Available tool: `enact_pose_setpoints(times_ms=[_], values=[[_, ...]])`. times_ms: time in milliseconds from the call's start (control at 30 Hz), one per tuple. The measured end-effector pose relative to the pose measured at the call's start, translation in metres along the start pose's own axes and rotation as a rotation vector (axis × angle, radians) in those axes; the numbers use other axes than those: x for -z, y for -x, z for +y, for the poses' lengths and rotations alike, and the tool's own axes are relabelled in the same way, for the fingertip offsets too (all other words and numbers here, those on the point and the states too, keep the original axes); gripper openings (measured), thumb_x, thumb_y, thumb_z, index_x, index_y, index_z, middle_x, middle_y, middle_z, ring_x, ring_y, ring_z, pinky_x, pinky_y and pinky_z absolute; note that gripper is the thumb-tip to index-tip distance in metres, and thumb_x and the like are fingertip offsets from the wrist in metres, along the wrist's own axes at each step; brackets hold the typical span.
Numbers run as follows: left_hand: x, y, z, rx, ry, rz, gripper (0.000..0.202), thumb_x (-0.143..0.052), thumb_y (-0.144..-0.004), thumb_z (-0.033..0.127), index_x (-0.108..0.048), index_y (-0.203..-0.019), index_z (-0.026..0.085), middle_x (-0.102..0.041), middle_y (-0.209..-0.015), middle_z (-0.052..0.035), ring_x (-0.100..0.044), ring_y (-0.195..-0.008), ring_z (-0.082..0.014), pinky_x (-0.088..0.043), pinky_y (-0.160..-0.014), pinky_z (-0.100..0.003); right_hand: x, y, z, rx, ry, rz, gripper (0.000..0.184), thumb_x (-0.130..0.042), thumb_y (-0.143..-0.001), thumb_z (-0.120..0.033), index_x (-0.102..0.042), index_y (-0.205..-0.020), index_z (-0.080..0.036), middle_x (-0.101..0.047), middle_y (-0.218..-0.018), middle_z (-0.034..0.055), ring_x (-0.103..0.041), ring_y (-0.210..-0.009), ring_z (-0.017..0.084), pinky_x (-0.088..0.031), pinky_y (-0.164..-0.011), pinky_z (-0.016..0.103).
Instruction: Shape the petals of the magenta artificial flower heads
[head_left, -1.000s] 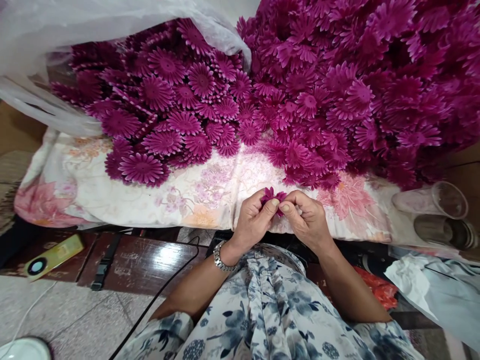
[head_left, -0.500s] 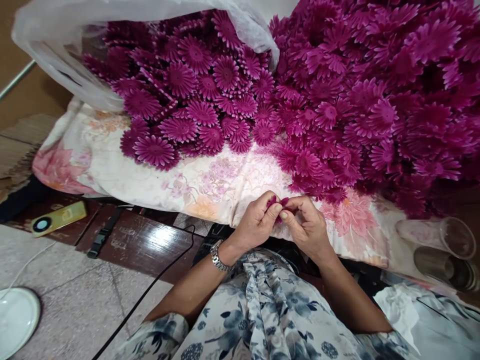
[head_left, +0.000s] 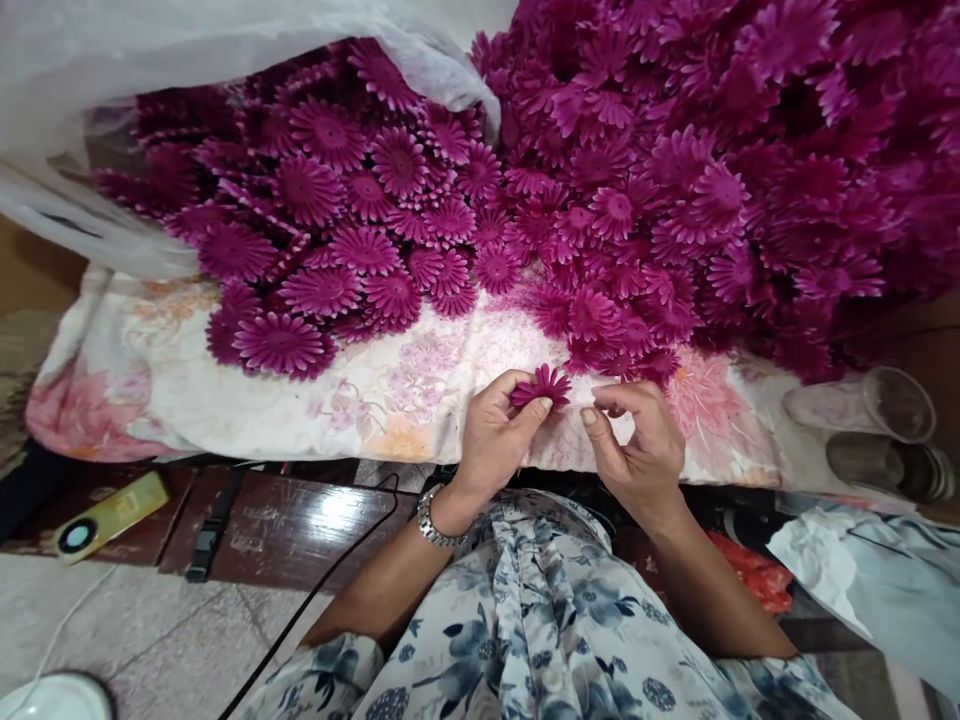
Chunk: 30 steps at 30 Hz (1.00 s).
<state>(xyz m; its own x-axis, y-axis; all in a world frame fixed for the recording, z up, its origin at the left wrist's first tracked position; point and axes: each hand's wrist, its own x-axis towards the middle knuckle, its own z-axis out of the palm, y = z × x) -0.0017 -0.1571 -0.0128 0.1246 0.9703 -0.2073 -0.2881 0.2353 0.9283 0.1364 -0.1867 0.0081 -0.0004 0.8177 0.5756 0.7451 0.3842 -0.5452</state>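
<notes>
My left hand (head_left: pixel 499 425) pinches a single magenta artificial flower head (head_left: pixel 546 388) between thumb and fingers, just over the table's near edge. Its petals fan out above the thumb. To the right, apart from that flower, my right hand (head_left: pixel 637 440) has its thumb and forefinger brought together in a pinch. Whatever lies between those fingertips is too small to make out. Beyond both hands, a large heap of magenta flower heads (head_left: pixel 615 210) covers the back and right. More of them spill from a translucent plastic bag (head_left: pixel 420 70) at the left.
A floral cloth (head_left: pixel 375 400) covers the table. Two clear plastic cups (head_left: pixel 900 405) lie on their sides at the right. Left of me, a yellow phone (head_left: pixel 112 515) rests on a dark wooden bench (head_left: pixel 300 500). A red plastic bag (head_left: pixel 757 575) is low at the right.
My hands were together around the flower; now my right hand has drawn away to the right. The flower stays in my left hand, its petals more exposed. The view has shifted somewhat.
</notes>
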Motion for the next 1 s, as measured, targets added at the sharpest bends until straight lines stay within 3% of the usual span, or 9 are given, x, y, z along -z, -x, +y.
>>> enact_pose_setpoints(times_ms=[133, 267, 467, 600, 800, 1000], values=[[0.002, -0.002, 0.003, 0.075, 0.088, -0.061, 0.012, -0.068, -0.069, 0.018, -0.070, -0.081, 0.018, -0.067, -0.074, 0.0009, -0.058, -0.070, -0.0111, -0.046, -0.071, -0.021, -0.010, -0.003, -0.007, -0.022, -0.063, -0.135, 0.007, -0.056, -0.086, -0.017, -0.057, -0.093, -0.020, -0.061, -0.077, 0.0027, -0.058, -0.071, 0.015, -0.048, -0.062, 0.028], [0.006, -0.003, 0.012, 0.186, 0.251, -0.136, 0.013, -0.065, -0.065, 0.012, -0.073, -0.074, 0.016, -0.066, -0.068, 0.0007, -0.056, -0.067, -0.0104, -0.044, -0.069, -0.020, -0.021, -0.008, -0.005, -0.066, -0.107, -0.173, 0.006, -0.058, -0.085, -0.022, -0.055, -0.089, -0.019, -0.058, -0.077, 0.0015, -0.056, -0.068, 0.013, -0.047, -0.060, 0.026], [0.010, -0.003, 0.017, 0.207, 0.291, -0.110, 0.013, -0.062, -0.060, 0.010, -0.073, -0.064, 0.016, -0.066, -0.064, -0.0002, -0.055, -0.065, -0.0113, -0.045, -0.071, -0.022, -0.022, -0.011, -0.003, -0.185, -0.185, -0.196, 0.011, -0.062, -0.083, -0.022, -0.053, -0.087, -0.020, -0.054, -0.073, -0.0025, -0.054, -0.064, 0.010, -0.045, -0.059, 0.023], [0.009, -0.002, 0.015, 0.218, 0.281, -0.111, 0.018, -0.062, -0.060, 0.010, -0.075, -0.071, 0.016, -0.067, -0.067, -0.0005, -0.056, -0.070, -0.0115, -0.044, -0.071, -0.021, -0.018, -0.012, -0.004, -0.239, -0.214, -0.238, 0.011, -0.063, -0.082, -0.020, -0.053, -0.085, -0.020, -0.052, -0.073, -0.0031, -0.053, -0.065, 0.009, -0.045, -0.060, 0.022], [0.009, 0.000, 0.009, 0.210, 0.274, -0.133, 0.019, -0.071, -0.063, 0.017, -0.076, -0.082, 0.018, -0.069, -0.076, -0.0011, -0.059, -0.075, -0.0132, -0.046, -0.074, -0.023, -0.014, -0.013, -0.002, -0.156, -0.154, -0.261, 0.011, -0.061, -0.082, -0.017, -0.051, -0.086, -0.019, -0.050, -0.076, -0.0009, -0.052, -0.071, 0.011, -0.044, -0.063, 0.024], [0.008, 0.000, 0.008, 0.167, 0.307, -0.167, 0.010, -0.070, -0.072, 0.024, -0.075, -0.077, 0.017, -0.069, -0.073, -0.0009, -0.059, -0.073, -0.0108, -0.046, -0.078, -0.021, -0.017, -0.010, -0.003, -0.100, -0.130, -0.181, 0.009, -0.058, -0.084, -0.013, -0.052, -0.088, -0.019, -0.053, -0.078, 0.0005, -0.053, -0.073, 0.012, -0.045, -0.065, 0.025]])
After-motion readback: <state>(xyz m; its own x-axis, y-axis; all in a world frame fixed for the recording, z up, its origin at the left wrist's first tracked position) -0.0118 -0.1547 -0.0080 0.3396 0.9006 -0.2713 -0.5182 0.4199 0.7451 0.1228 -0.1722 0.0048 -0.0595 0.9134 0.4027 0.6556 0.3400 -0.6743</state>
